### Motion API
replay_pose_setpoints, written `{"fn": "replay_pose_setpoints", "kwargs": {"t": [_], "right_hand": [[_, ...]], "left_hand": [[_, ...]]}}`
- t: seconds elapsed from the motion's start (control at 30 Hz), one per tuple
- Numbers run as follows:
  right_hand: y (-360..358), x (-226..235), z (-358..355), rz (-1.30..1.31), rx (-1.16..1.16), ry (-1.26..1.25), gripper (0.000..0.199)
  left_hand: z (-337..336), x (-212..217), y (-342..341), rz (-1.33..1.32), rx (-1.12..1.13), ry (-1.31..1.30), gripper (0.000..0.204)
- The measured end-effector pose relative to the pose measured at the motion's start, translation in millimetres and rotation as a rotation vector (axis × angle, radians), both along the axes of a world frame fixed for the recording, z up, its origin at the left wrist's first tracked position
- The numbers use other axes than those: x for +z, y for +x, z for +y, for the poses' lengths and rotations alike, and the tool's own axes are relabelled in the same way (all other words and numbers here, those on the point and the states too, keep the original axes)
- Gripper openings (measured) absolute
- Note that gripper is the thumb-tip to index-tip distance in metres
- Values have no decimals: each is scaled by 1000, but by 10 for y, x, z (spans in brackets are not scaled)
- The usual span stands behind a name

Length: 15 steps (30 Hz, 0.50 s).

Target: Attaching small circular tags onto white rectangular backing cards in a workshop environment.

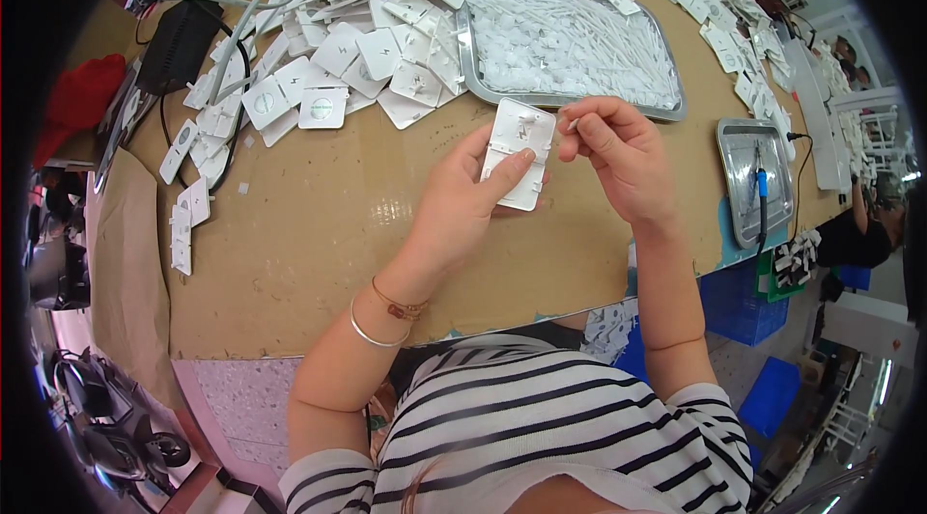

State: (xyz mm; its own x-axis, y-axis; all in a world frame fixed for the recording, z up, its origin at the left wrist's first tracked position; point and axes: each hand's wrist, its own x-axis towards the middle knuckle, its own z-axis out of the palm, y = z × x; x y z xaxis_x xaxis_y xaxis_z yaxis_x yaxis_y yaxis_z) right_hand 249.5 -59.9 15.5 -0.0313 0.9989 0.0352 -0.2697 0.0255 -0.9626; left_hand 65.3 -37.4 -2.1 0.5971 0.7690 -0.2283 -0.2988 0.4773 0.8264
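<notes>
My left hand [462, 188] is closed round a white plastic panel [522, 142], a rounded rectangle with a crosswise seam and small raised clips. The thumb presses on its face, and the fingers lie hidden behind it. Beside the panel's right edge, my right hand [623, 149] is in a pinch. A tiny pale piece [572, 125] shows between its thumb and fingertips; its exact kind is too small to make out. Just beyond both hands stands a metal tray [468, 51] heaped with small translucent white parts and thin white strips.
Similar white panels [338, 49] are piled at the far left, with more [719, 36] at the far right. A smaller tray [731, 166] at right holds a blue-handled pen-like tool [762, 186] on a cord. A black power adapter [181, 43] and grey cable [253, 12] lie left.
</notes>
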Motion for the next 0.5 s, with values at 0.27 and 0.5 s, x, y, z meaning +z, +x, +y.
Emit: {"fn": "replay_pose_setpoints", "kwargs": {"t": [0.27,0.5], "right_hand": [[-137,-65,-56,-521,-146,74,18],[-187,-124,-50,-405,-191,-34,26]], "left_hand": [[-41,-51,34,35,30,87,35],[-70,-117,50,155,82,244,33]]}}
